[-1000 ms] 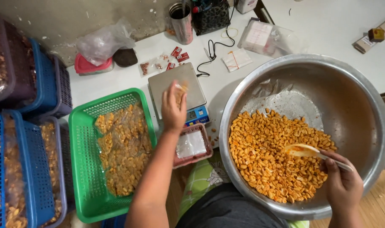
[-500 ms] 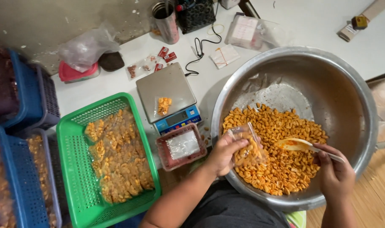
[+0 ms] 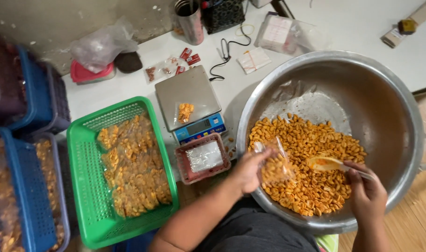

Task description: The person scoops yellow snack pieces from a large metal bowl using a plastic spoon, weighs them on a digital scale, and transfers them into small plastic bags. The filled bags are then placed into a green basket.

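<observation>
A big steel bowl (image 3: 390, 98) on the right holds a heap of orange coated nuts (image 3: 311, 149). My left hand (image 3: 247, 169) grips a small clear plastic bag (image 3: 274, 164) part filled with nuts, held at the bowl's near left rim. My right hand (image 3: 366, 192) holds a plastic spoon (image 3: 326, 163) lying over the nuts, its scoop pointing at the bag. A grey kitchen scale (image 3: 187, 99) stands left of the bowl with a small filled bag (image 3: 185, 112) on its plate.
A green basket (image 3: 84, 186) with several filled bags sits left of the scale. A small red tray (image 3: 202, 157) of empty bags lies below the scale. Blue crates (image 3: 21, 186) stack at far left. A metal cup (image 3: 191, 21), cable and packets lie behind.
My left hand left the scale, where it set a filled bag, and came back to the bowl holding a fresh bag. The spoon in my right hand shifted slightly toward the bag.
</observation>
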